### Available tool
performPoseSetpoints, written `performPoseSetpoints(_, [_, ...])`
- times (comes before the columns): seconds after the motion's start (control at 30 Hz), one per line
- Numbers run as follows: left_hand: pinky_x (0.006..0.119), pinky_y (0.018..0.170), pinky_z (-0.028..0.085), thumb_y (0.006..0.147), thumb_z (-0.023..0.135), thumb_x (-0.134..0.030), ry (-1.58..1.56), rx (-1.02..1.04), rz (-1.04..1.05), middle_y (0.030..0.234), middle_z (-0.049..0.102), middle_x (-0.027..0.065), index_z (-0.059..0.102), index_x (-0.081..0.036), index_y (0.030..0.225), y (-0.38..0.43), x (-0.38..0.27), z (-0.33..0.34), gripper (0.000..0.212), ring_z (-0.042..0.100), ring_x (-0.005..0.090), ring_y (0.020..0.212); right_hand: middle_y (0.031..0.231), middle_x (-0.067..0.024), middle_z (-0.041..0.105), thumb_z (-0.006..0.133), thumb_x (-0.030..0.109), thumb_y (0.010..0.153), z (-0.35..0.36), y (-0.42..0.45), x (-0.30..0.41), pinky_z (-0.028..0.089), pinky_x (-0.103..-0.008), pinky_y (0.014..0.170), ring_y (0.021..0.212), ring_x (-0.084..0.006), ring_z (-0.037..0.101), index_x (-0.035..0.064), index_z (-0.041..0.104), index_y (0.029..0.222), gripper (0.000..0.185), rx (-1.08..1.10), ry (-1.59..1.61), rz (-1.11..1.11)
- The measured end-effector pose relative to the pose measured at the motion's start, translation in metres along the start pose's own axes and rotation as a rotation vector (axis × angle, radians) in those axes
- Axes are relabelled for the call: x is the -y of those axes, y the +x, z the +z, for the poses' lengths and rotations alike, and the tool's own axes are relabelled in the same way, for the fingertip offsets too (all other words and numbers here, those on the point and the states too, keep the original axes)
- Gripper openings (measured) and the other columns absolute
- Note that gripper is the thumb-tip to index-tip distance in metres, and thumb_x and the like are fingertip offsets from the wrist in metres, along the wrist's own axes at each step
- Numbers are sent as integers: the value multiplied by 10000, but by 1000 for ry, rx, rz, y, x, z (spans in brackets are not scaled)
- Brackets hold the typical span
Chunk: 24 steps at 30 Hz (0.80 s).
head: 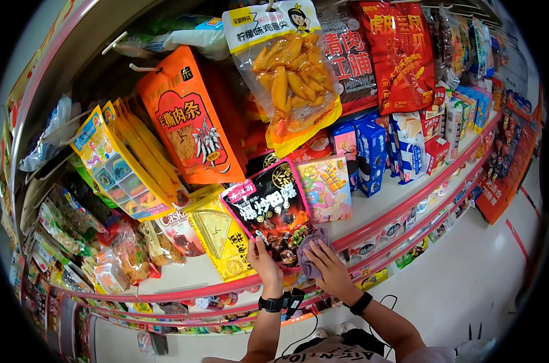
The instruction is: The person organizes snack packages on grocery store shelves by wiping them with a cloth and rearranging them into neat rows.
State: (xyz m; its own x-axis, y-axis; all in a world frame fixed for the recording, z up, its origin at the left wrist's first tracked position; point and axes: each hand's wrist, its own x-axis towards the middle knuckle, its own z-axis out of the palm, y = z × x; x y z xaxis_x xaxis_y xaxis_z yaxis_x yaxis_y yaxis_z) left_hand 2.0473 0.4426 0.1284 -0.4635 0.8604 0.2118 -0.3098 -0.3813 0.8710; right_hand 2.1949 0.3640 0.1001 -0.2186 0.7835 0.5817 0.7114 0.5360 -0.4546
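Observation:
Tilted above the front edge of a store shelf (165, 283) is a black snack pouch (267, 204) with a pink border. My left hand (265, 262) grips its lower left corner. A crumpled purple cloth (311, 267) lies under the fingers of my right hand (326, 265), against the pouch's lower right part. The yellow snack bag (220, 236) stands left of the pouch, partly behind it. To the right is a pastel candy bag (326, 188). The pouch hides part of the shelf behind it.
Overhead, an orange pouch (195, 122) and a clear bag of chicken wing tips (297, 77) hang from hooks. Blue biscuit boxes (370, 156) stand on the right. Yellow candy packs (124, 168) hang at left. Pink edge strips (419, 204) front the shelves.

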Motion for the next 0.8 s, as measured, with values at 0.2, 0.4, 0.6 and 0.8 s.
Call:
performPoseSetpoints(0.2, [258,859,335,920,447,-166,96,-1,82,1107,470,64,325,-19,1294,-11,-3,5,421,434,124,971,1331,-130,362,511,-17,610,7,-7,-6,298,-402,1018,1262,-318,293,85,401,1262,669,-55,112,-5])
performPoseSetpoints(0.4, [348,985,271,905,449,-106,261,-28,488,1327,286,155,116,-90,1375,-24,6,19,577,348,231,1170,1209,-130,498,461,-47,682,-4,-10,-34,296,-363,1008,1231,-281,360,26,446,1202,526,-111,595,48])
performPoseSetpoints(0.6, [390,1047,203,885,460,-87,318,-158,615,1386,194,170,76,-65,1375,-30,9,28,623,263,278,1261,1141,-112,540,480,-34,763,-39,-12,-70,329,-372,973,1153,-263,449,5,523,1060,303,0,1011,4])
performPoseSetpoints(0.8, [355,990,280,898,445,-110,347,-421,700,1280,367,127,320,-17,1256,-69,0,67,390,361,222,1179,1070,-157,581,483,-12,722,-101,-26,-126,359,-388,936,1124,-289,472,-13,545,929,216,-185,858,-130])
